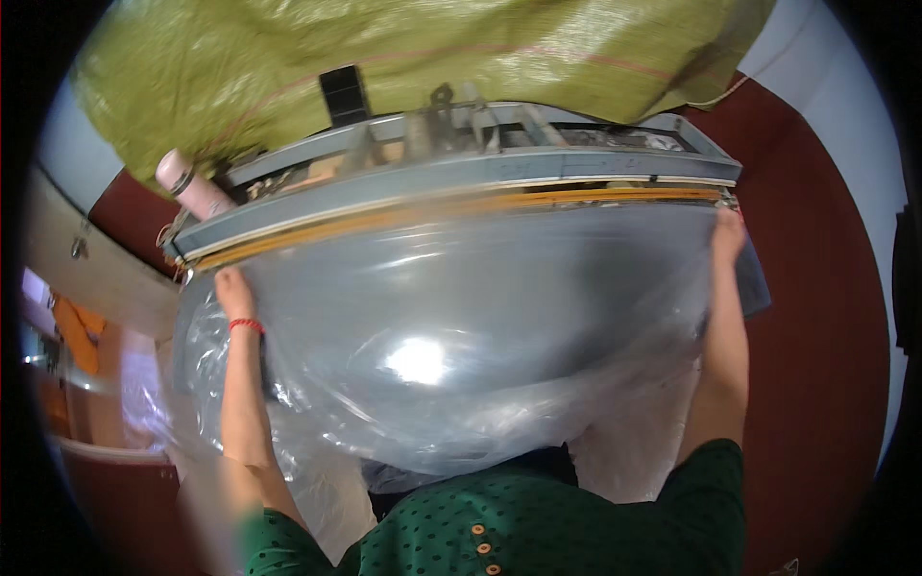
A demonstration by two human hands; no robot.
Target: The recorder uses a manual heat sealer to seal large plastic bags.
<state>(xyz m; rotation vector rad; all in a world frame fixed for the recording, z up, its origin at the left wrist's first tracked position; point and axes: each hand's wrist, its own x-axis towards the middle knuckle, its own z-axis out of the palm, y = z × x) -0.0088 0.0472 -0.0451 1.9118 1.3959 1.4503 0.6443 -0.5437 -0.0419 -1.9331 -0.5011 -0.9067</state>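
A wide sheet of clear plastic film [451, 298] stretches in front of me, its far edge along the orange strip [461, 206] of a long grey metal machine [432, 178]. My left hand [232, 291], with a red cord at the wrist, is closed on the film near the strip's left end. At the right end my right hand [729, 236] grips the film's other far corner. Both arms are stretched forward. The fingertips of both hands are partly hidden. The near part of the film sags in folds toward my body and reflects a bright light.
A pink bottle [195, 184] leans at the machine's left end. Behind the machine stand a black phone-like slab [344, 95] and a large yellow-green woven tarp [461, 48]. A door [106, 250] is at the left. The floor [816, 317] is dark red.
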